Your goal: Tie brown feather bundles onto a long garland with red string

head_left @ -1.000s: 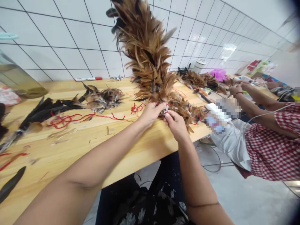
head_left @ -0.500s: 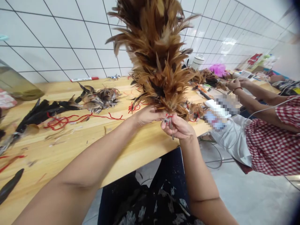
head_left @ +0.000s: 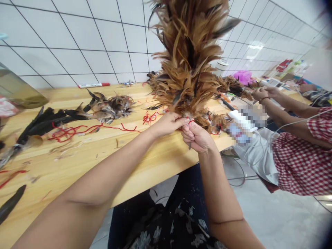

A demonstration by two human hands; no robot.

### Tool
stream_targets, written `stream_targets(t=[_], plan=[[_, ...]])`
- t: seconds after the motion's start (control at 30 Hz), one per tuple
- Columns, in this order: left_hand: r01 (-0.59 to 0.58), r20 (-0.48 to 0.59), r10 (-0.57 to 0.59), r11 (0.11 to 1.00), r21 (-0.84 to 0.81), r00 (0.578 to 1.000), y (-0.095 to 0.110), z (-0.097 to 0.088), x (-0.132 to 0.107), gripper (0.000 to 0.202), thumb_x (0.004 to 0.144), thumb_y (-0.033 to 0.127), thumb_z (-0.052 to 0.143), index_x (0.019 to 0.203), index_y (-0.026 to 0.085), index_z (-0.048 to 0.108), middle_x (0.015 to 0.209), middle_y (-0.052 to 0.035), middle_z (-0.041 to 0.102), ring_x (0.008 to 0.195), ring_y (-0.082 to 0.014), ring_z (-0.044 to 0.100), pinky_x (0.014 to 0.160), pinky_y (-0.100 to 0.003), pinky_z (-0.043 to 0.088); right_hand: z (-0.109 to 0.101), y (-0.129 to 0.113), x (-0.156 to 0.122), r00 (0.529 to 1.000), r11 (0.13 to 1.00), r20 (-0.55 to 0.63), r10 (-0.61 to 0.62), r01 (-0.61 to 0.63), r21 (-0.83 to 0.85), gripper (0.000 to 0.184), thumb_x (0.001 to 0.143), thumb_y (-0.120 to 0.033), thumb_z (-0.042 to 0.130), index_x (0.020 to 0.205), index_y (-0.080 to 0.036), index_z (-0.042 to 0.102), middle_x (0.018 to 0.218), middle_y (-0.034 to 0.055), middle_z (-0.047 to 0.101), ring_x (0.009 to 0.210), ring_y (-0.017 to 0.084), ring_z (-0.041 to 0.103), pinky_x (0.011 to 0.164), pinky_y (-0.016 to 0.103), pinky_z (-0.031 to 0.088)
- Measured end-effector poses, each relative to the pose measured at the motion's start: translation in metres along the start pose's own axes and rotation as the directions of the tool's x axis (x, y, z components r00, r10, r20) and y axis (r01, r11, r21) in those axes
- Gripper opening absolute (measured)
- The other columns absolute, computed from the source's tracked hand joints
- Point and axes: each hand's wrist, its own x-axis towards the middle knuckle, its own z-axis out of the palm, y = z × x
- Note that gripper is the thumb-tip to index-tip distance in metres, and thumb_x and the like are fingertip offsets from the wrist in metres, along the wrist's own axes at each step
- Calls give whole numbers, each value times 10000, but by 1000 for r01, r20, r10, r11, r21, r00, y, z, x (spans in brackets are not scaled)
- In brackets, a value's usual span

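A brown feather duster (head_left: pixel 188 65) stands upright over the table edge, its plumes reaching past the top of the view. My right hand (head_left: pixel 198 137) is closed round the thin stick at its base; the stick's grey end (head_left: pixel 189 146) pokes out below the fist. My left hand (head_left: pixel 169 124) is closed, thumb and fingers pinching at the bottom of the feathers, where a bit of red string (head_left: pixel 191 121) shows between both hands. Exactly what the left fingertips grip is partly hidden, though the string runs to them.
Loose red strings (head_left: pixel 70 132), black feathers (head_left: pixel 41 126) and a clump of brown-grey feathers (head_left: pixel 116 109) lie on the wooden table (head_left: pixel 103 166). A red-capped marker (head_left: pixel 93 85) lies by the tiled wall. At right sits a co-worker in a checked shirt (head_left: pixel 298 162), hands over other feathers.
The duster has shifted to the right and turned, showing a different side of its plumes. My left hand has risen slightly with it, and my right fist has closed more tightly round the stick.
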Motion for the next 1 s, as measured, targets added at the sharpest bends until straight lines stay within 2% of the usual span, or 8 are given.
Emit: stream_targets(t=[0.1, 0.17, 0.33, 0.47, 0.63, 0.77, 0.83, 1.0], plan=[[-22, -171, 76, 954, 298, 982, 7, 6, -1, 285, 837, 317, 521, 598, 163, 551, 619, -22, 605, 628, -132, 533, 642, -250, 404, -2, 0, 4, 997, 999, -58, -47, 46, -25, 339, 855, -411, 611, 670, -185, 440, 460, -103, 303, 400, 33, 123, 375, 162, 126], [-40, -233, 147, 911, 411, 961, 11, 10, -3, 252, 844, 261, 488, 606, 177, 496, 621, -14, 581, 624, -130, 510, 640, -255, 386, -4, 1, 7, 992, 996, -98, -85, 82, -36, 340, 848, -420, 618, 681, -188, 434, 465, -103, 312, 395, 30, 143, 372, 161, 130], [-91, -302, 241, 896, 435, 922, 11, 18, -6, 165, 839, 160, 453, 678, 189, 476, 656, -3, 581, 637, -124, 509, 662, -258, 386, -5, 6, 15, 965, 992, -232, -123, 114, -50, 327, 860, -421, 603, 702, -196, 425, 468, -100, 338, 388, 30, 152, 357, 162, 124], [-109, -321, 290, 871, 478, 902, 6, 21, -8, 127, 809, 122, 474, 703, 190, 487, 628, 10, 527, 630, -126, 495, 640, -258, 372, -5, 9, 20, 944, 991, -302, -130, 133, -10, 312, 869, -403, 602, 718, -200, 420, 474, -100, 360, 380, 29, 173, 352, 153, 136], [-168, -249, 387, 776, 607, 888, -1, 24, -9, 141, 832, 136, 452, 708, 188, 494, 673, -14, 544, 654, -138, 500, 648, -272, 374, -8, 9, 24, 938, 989, -337, -86, 123, 88, 299, 888, -329, 594, 701, -197, 402, 472, -98, 375, 372, 24, 201, 345, 130, 160], [-203, -198, 381, 785, 586, 903, -7, 23, -9, 137, 809, 132, 463, 685, 186, 481, 679, -17, 551, 706, -145, 543, 643, -260, 379, -11, 7, 20, 960, 970, -280, -19, 85, 228, 183, 909, -175, 523, 741, -179, 450, 487, -90, 412, 368, 18, 210, 342, 109, 186], [-199, -190, 357, 807, 557, 915, -9, 22, -8, 133, 795, 134, 476, 670, 180, 487, 653, -6, 539, 676, -133, 534, 622, -249, 371, -13, 6, 17, 971, 954, -240, -10, 82, 290, 143, 916, -123, 474, 781, -168, 489, 494, -84, 426, 371, 21, 214, 344, 103, 204], [-84, -227, 192, 906, 414, 955, -6, 20, -6, 95, 771, 153, 516, 682, 162, 547, 578, 41, 504, 532, -79, 427, 552, -216, 331, -15, 0, 10, 972, 948, -217, -93, 153, 280, 124, 908, -156, 513, 786, -165, 535, 483, -84, 398, 376, 26, 195, 346, 108, 211]])
